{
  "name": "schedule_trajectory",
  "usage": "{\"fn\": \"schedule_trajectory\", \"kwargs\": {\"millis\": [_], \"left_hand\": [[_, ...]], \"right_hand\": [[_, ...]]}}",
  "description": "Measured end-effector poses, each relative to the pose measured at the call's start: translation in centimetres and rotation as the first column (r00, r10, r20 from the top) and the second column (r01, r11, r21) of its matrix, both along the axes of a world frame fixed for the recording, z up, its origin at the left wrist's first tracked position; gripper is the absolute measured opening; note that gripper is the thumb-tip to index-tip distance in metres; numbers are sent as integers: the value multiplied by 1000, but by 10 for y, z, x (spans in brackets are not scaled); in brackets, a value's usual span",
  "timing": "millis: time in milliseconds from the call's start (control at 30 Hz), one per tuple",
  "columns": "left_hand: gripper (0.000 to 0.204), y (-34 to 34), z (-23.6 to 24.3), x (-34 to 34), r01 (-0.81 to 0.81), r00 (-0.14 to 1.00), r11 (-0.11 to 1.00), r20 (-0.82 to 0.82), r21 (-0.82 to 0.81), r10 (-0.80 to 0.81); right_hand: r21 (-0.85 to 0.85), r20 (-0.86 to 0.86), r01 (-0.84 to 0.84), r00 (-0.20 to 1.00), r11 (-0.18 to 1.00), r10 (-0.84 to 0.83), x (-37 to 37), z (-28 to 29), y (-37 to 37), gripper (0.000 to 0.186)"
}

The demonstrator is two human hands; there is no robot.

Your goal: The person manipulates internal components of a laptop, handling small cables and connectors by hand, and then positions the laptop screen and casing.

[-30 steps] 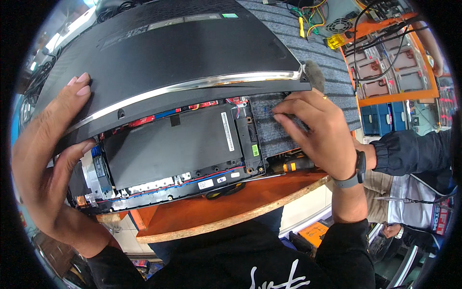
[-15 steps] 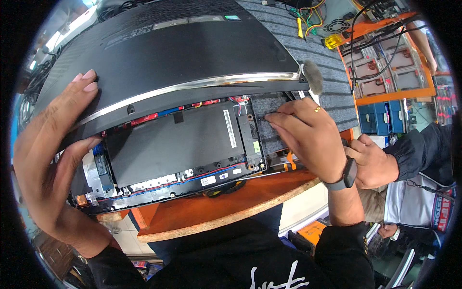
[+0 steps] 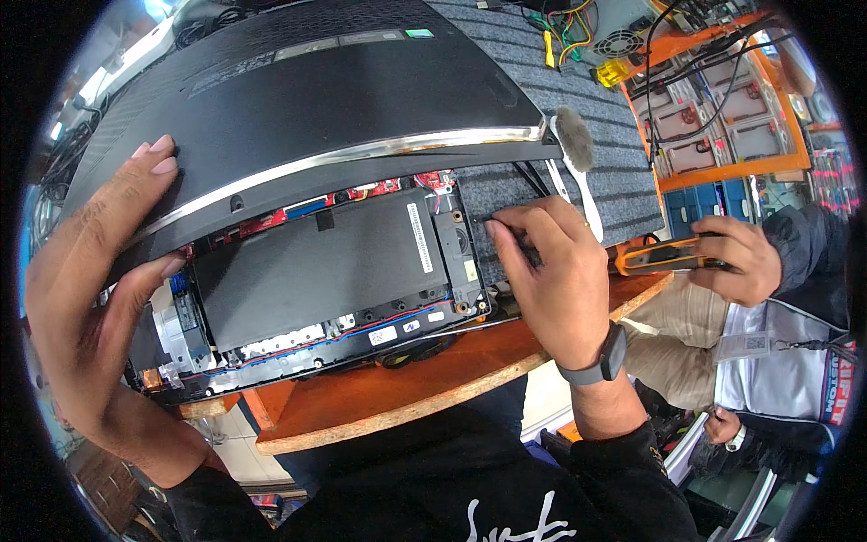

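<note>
A laptop's black bottom cover (image 3: pixel 361 99) is raised and tilted over its opened base (image 3: pixel 384 336). My left hand (image 3: pixel 99 262) grips the cover's left side, with fingers on its outer face and the thumb under its edge. Inside the base are a large black panel (image 3: pixel 316 271), red circuit boards, and red and blue wires. My right hand (image 3: pixel 555 266) is beside the base's right end, thumb and fingertips pinched together over the grey ribbed mat (image 3: pixel 623 194). What they hold, if anything, is too small to make out.
A white brush (image 3: pixel 587 194) and tweezers (image 3: pixel 557 181) lie right of the cover. Another person's hand (image 3: pixel 745 257) holds an orange-and-black hand tool (image 3: pixel 664 256) at the bench's right end. Farther back are a yellow-handled tool (image 3: pixel 614 72), cables and an orange-framed case (image 3: pixel 731 176).
My right hand has shifted slightly left and its fingers have turned. The other person's hand now holds the orange-and-black tool out in view. My left hand keeps its grip on the cover.
</note>
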State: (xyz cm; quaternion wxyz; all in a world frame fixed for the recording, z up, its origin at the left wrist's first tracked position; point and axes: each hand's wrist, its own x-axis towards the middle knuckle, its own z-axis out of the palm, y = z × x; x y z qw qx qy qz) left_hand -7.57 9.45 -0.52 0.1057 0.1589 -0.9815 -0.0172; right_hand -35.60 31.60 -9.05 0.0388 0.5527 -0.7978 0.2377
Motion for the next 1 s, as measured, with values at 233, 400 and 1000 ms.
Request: {"fn": "schedule_trajectory", "kwargs": {"millis": [233,400,1000], "left_hand": [[48,1,0,-1,5,1000,1000,3,-10,-5],[48,0,-1,1,-3,1000,1000,3,-5,3],[49,0,0,-1,1,1000,1000,1,29,-1]], "right_hand": [[6,26,-213,977,977,213,-28,5,-2,11],[27,-49,-289,956,957,290,-35,3,-7,9],[-23,136,-222,965,975,223,-33,3,-2,11]]}}
